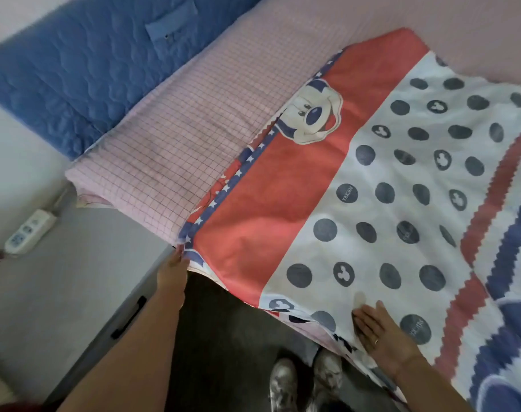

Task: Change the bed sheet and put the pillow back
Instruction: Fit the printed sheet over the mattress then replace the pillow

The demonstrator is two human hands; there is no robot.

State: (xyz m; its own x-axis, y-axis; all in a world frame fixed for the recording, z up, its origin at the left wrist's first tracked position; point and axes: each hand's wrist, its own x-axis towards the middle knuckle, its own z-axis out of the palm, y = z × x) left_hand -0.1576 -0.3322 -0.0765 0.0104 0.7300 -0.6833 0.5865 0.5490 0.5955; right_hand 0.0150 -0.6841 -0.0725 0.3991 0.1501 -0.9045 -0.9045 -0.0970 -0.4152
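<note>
Head view looks down at the near edge of the bed. A red, white and navy cartoon-print sheet [357, 188] of thin, soft cotton is spread across the right half of the frame, its dotted panel faintly rippled. The left hand [172, 270], low and left of centre, pinches the sheet's star-trimmed corner hem at the mattress edge, I'd judge to keep it taut while squaring it up. The right hand [378, 334], lower right, lies flat on the cloth with straight fingers, apparently smoothing out creases and pinning that side down. Just left of the sheet sits a long, plump, pale pink grid-checked padded bundle [164, 144]. Whether that is the pillow I cannot tell. A blue quilted pad [75, 69] with wavy stitching fills the upper left. A white plastic power strip [30, 230] lies at the left edge, by a smooth grey cabinet [75, 292] with a black handle.
</note>
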